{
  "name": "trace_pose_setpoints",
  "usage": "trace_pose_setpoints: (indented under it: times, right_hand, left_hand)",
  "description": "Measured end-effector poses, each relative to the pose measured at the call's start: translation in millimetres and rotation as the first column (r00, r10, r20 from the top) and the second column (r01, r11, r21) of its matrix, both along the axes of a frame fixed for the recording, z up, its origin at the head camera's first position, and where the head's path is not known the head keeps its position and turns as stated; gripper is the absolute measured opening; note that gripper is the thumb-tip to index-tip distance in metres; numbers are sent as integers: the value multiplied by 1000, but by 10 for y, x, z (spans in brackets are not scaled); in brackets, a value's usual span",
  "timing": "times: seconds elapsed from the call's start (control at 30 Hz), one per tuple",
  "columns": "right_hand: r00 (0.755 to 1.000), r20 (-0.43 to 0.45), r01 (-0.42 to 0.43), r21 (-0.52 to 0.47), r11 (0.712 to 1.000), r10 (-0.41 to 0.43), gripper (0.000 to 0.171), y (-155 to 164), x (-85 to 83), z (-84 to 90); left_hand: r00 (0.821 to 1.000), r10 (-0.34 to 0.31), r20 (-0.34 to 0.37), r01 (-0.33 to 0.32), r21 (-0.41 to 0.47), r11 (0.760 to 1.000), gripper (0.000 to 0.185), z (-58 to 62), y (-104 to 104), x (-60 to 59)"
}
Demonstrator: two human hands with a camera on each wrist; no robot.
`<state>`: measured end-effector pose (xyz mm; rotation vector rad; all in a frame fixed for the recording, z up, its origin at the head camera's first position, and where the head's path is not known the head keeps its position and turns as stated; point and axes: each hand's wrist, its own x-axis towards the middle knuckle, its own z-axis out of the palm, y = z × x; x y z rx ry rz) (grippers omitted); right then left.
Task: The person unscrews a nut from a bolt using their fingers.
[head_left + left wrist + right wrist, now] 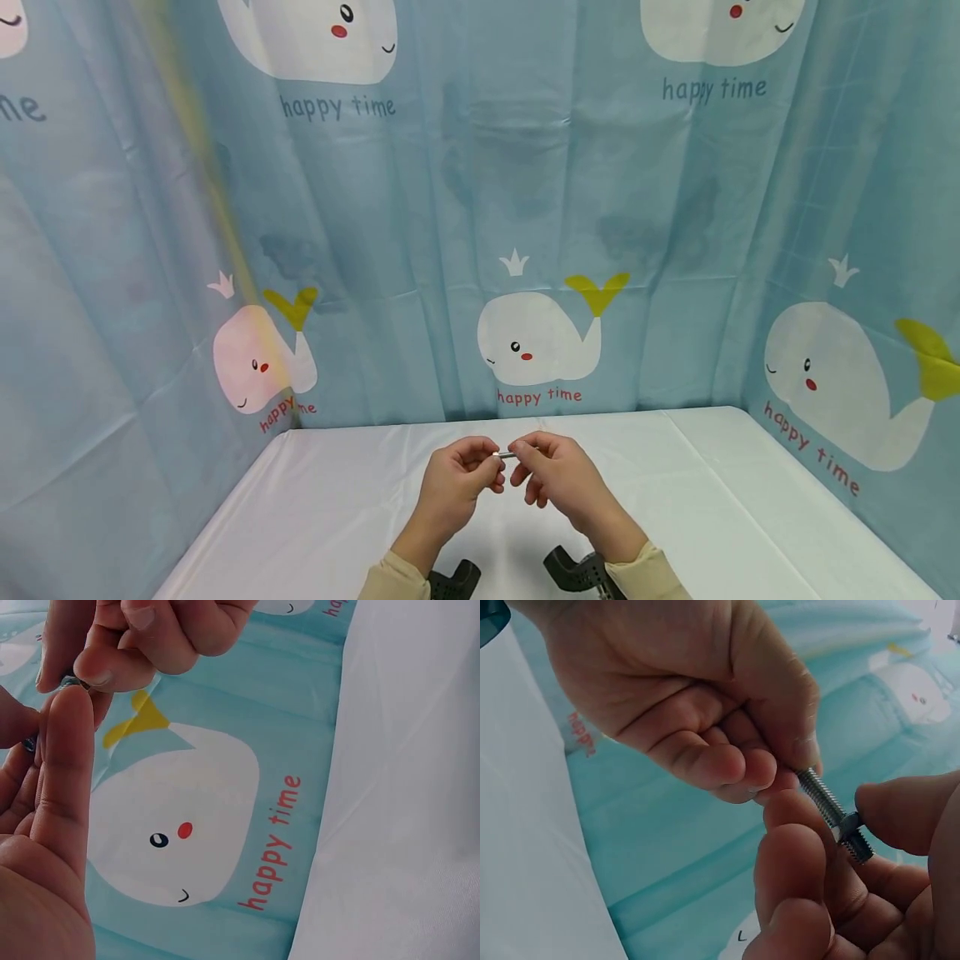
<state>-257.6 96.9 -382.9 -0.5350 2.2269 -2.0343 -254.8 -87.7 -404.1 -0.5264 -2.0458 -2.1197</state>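
Observation:
A silver threaded bolt (821, 793) spans the gap between my two hands, and a hex nut (847, 826) sits on its thread close to one end. My left hand (456, 477) pinches the other end of the bolt between thumb and index finger, which hide that end. At the nut, my right hand (558, 475) has its thumb on one side and its fingers on the other. In the left wrist view only bits of metal show between the fingers, by the left index finger (67, 750).
Both hands are above a white-covered table (705, 500). A blue curtain (420, 250) printed with whales stands behind it and on both sides. Black wrist mounts (577, 571) show near both sleeves.

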Motion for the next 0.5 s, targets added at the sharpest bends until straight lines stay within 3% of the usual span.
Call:
trace_pose_setpoints:
  times: [0.2, 0.5]
  right_hand:
    - [999, -35, 1, -2, 1000, -1, 20, -1, -2, -12]
    - [1000, -10, 18, -24, 1000, -18, 31, -5, -22, -27]
  left_hand:
    - [1000, -7, 5, 7, 5, 1000, 12, 4, 2, 8]
    - [1000, 3, -10, -3, 1, 1000, 13, 11, -5, 11]
